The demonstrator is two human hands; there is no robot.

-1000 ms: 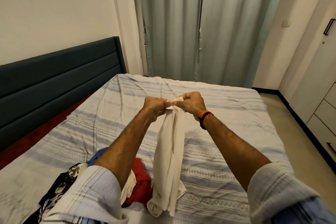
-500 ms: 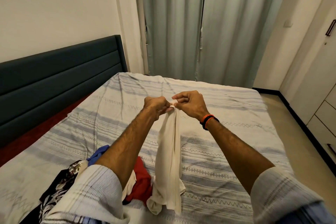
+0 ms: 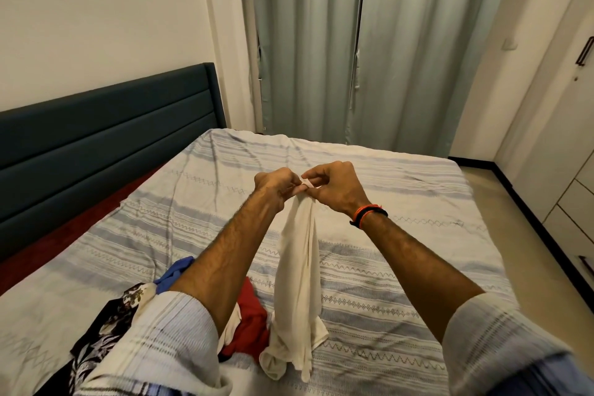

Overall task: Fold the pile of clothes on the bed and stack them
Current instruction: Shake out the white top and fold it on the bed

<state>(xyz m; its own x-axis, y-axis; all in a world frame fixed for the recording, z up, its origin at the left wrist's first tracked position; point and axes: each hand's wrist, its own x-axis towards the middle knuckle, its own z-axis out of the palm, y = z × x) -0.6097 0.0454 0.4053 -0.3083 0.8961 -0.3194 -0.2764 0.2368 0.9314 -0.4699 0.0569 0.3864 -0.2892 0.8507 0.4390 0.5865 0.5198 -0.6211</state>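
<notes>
A cream garment [image 3: 299, 283] hangs in a long bunch above the bed [image 3: 401, 219], its lower end resting crumpled on the sheet. My left hand [image 3: 274, 185] grips its top edge with curled fingers. My right hand [image 3: 334, 188] pinches the same edge right beside it, fingers touching the left hand. The pile of clothes lies at the near left, partly hidden by my left arm: a red piece [image 3: 250, 328], a blue piece [image 3: 175, 273] and a black floral piece [image 3: 106, 328].
The striped bedsheet stretches flat beyond my hands. A dark padded headboard [image 3: 106, 138] runs along the left. Grey-green curtains [image 3: 353, 42] hang behind the bed. White cabinets [image 3: 565, 138] and a strip of floor [image 3: 514, 228] lie at the right.
My right hand has loosened from a full grip on the garment's top to a fingertip pinch at its edge. The garment hangs slightly narrower; both hands stay at about the same height.
</notes>
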